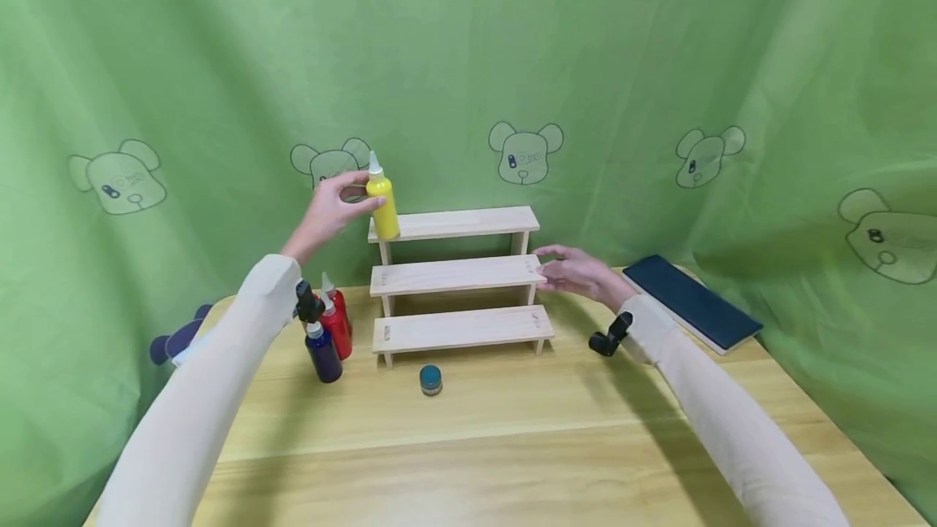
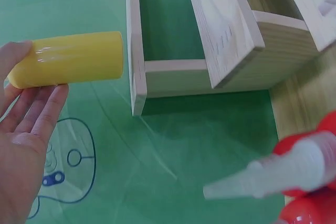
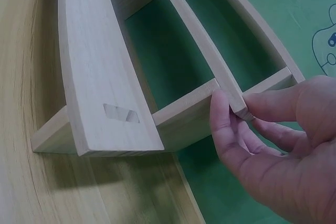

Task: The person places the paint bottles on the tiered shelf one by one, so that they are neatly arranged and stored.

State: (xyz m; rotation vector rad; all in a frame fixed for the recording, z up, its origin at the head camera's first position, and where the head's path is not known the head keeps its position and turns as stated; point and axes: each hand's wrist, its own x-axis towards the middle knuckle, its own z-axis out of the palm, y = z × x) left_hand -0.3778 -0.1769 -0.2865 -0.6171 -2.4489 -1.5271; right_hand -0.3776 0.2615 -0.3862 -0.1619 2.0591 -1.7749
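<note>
My left hand (image 1: 333, 206) pinches a yellow squeeze bottle (image 1: 384, 206) with a white pointed nozzle between thumb and fingers. The bottle is upright, its base by the left end of the top step of a three-tier wooden shelf (image 1: 461, 275). In the left wrist view, a narrow gap shows between the yellow bottle (image 2: 79, 59) and the top board. At the shelf's right end, my right hand (image 1: 578, 275) grips the end of the middle board. The right wrist view shows that hand (image 3: 278, 140) with thumb and fingers around the board's corner.
Red squeeze bottles (image 1: 337, 332) and a dark blue one (image 1: 323, 354) stand left of the shelf. A small jar with a teal lid (image 1: 430, 379) sits in front of it. A dark blue book (image 1: 688, 299) lies at the right. Green curtain (image 1: 439, 63) hangs behind the table.
</note>
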